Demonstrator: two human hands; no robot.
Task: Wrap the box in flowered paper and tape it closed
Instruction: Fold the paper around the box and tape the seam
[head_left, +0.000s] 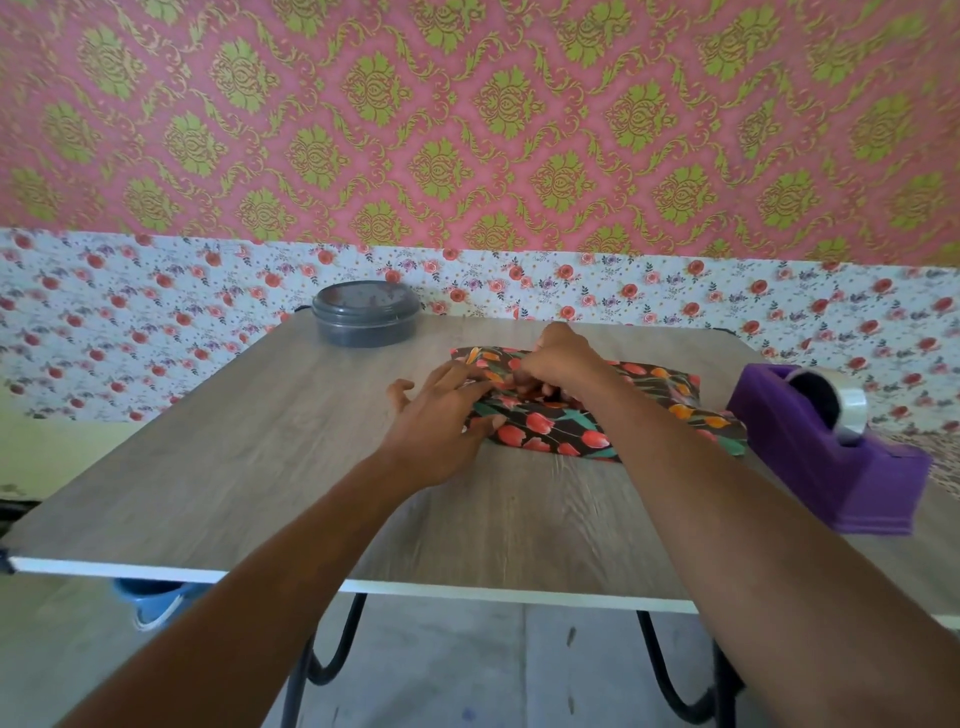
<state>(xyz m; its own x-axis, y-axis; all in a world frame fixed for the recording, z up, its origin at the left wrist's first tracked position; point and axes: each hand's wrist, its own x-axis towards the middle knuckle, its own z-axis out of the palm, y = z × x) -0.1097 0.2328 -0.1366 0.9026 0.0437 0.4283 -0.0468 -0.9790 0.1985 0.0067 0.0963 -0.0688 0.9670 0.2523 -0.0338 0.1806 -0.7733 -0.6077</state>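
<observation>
Paper-wrapped box (566, 431): mid-frame, long axis left-right. My left hand (441, 415): fingers spread, pressing its left end. My right hand (561, 364): fingers curled, pinching its top fold.

Box in dark tulip paper (561, 431), flat on table (260, 441), beside tape dispenser (831, 447).

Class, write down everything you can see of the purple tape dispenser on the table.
The tape dispenser is a chunky purple block, plastic by its look, standing upright on the right side of the wood-grain table. A roll of clear tape sits on a dark hub at its top. Nobody is holding it.
</observation>
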